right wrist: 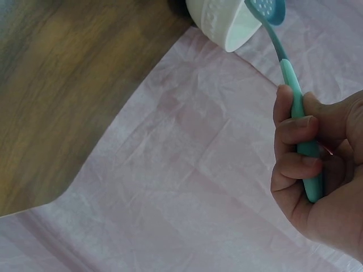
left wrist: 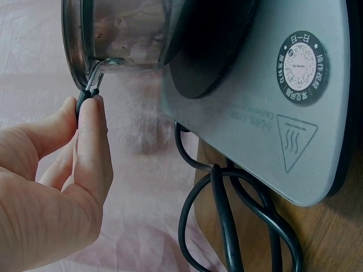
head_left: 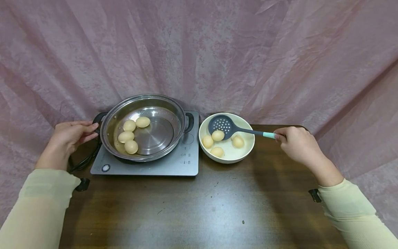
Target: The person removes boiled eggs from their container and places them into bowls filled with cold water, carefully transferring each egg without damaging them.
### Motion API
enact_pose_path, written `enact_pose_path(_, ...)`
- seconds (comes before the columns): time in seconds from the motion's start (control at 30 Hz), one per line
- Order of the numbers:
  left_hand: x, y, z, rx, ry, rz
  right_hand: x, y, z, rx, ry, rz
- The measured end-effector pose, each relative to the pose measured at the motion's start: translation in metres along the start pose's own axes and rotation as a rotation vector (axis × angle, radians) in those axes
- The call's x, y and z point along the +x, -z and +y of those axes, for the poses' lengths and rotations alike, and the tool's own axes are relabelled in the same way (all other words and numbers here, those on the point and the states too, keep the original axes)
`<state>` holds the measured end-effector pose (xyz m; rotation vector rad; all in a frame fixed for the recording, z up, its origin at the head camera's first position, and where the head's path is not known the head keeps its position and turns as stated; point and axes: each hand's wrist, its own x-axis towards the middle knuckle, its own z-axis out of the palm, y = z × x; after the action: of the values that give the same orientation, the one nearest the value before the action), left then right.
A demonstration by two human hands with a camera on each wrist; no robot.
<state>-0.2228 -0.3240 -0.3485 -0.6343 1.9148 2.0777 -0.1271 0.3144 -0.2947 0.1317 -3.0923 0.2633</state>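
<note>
My left hand (head_left: pixel 73 134) pinches the black side handle (left wrist: pixel 85 107) of a wide steel pot (head_left: pixel 157 135) between thumb and fingers. Several pale eggs (head_left: pixel 131 147) lie in shallow liquid at the pot's left side. My right hand (head_left: pixel 297 143) grips a skimmer by its mint-green handle (right wrist: pixel 299 113), fingers curled round it. The skimmer's dark perforated head (head_left: pixel 222 124) is inside a white bowl (head_left: pixel 230 157), tilted, with one egg (head_left: pixel 218 135) at its lower edge. Three other eggs, including one at the right (head_left: pixel 237 141), sit in the bowl.
The pot stands on a flat silver induction cooker (head_left: pixel 146 168) with a warning triangle (left wrist: pixel 298 141) on its top. Black cables (left wrist: pixel 224 215) loop beside its left edge. A brown wooden table (head_left: pixel 199 207) carries everything, and a pink curtain (head_left: pixel 199 52) hangs close behind.
</note>
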Motion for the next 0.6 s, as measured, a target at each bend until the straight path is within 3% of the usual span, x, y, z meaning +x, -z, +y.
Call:
enact_pose_path(0.27, -0.0018, 0.0006, 0.0022, 0.007, -0.011, -0.003, 0.0001, 0.0008, -0.0016, -0.026, 0.045, 0.065)
enact_pose_path(0.6, -0.0013, -0.0007, 0.0005, 0.018, -0.003, 0.001, -0.0011, 0.0013, -0.0007, -0.044, 0.034, 0.067)
